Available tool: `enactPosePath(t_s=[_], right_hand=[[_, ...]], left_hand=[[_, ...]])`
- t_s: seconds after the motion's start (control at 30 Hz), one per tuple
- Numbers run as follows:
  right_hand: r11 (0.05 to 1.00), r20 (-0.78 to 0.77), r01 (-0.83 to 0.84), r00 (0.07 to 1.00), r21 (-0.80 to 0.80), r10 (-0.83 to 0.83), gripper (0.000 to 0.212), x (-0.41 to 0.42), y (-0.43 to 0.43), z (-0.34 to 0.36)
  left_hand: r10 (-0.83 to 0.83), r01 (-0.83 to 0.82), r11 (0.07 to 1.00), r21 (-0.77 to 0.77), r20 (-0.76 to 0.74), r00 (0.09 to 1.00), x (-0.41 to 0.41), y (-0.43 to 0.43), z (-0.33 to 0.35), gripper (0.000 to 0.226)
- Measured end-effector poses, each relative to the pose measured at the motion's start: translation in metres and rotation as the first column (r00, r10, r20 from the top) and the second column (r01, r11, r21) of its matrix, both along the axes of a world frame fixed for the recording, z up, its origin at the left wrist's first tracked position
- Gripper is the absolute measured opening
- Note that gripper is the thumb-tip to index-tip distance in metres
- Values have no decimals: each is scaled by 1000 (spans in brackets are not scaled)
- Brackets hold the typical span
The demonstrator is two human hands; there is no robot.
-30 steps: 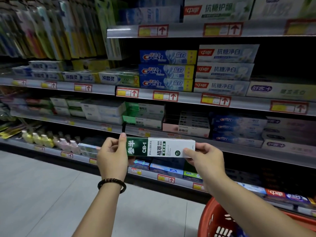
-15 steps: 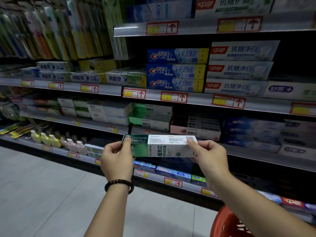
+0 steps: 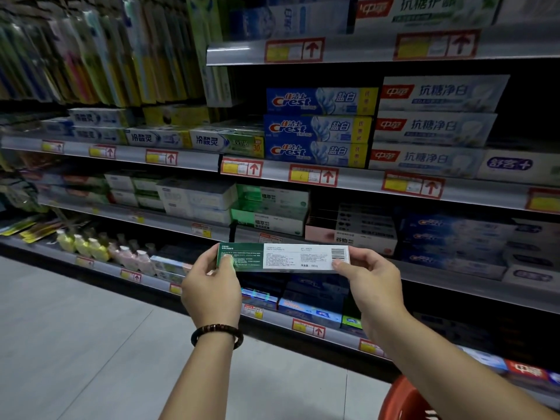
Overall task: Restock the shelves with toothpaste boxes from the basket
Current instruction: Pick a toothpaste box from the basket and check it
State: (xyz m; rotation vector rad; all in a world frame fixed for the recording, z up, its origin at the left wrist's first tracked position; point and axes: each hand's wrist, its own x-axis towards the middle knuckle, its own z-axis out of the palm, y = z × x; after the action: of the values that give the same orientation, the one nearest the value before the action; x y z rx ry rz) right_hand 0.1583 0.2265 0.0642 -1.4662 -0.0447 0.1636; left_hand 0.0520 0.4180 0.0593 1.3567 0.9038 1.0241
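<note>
Flipped toothpaste box [image 3: 283, 257], fingers [image 3: 226, 263] pinching both ends

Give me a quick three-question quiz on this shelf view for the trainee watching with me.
1. True or false: the left hand and the right hand each grip one end of the green-and-white toothpaste box.
2. Which side of that box faces the camera? A) the brand-name front B) the side with the barcode C) an end flap
3. Fill in: the Crest boxes are stacked ___ high.
Key: 1 true; 2 B; 3 three.
</note>
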Motion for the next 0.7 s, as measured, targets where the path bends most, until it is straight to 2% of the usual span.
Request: enactPosePath(t_s=[0.23,0.3,0.5,0.6,0.7], right_hand=[[999,20,43,999,19,-43,22,2,3,-6],[998,21,67,997,20,-68,24,1,5,-9],[993,-4,101,995,61,-100,26,-2,9,-13],[987,-26,113,994,112,-110,19,0,11,-12],[982,-44,136,990,129,-131,8,2,13,-13]], left_hand=[[-15,15,997,81,-4,1000,5,1,-8,36],[-20,20,998,62,2,1000,8,1,-9,41],[-42,43,997,61,-8,999,5,0,-12,37],[-61,61,998,27,-2,998,3,-2,-8,35],[-46,46,999,2,43,998,2,-3,-4,21]])
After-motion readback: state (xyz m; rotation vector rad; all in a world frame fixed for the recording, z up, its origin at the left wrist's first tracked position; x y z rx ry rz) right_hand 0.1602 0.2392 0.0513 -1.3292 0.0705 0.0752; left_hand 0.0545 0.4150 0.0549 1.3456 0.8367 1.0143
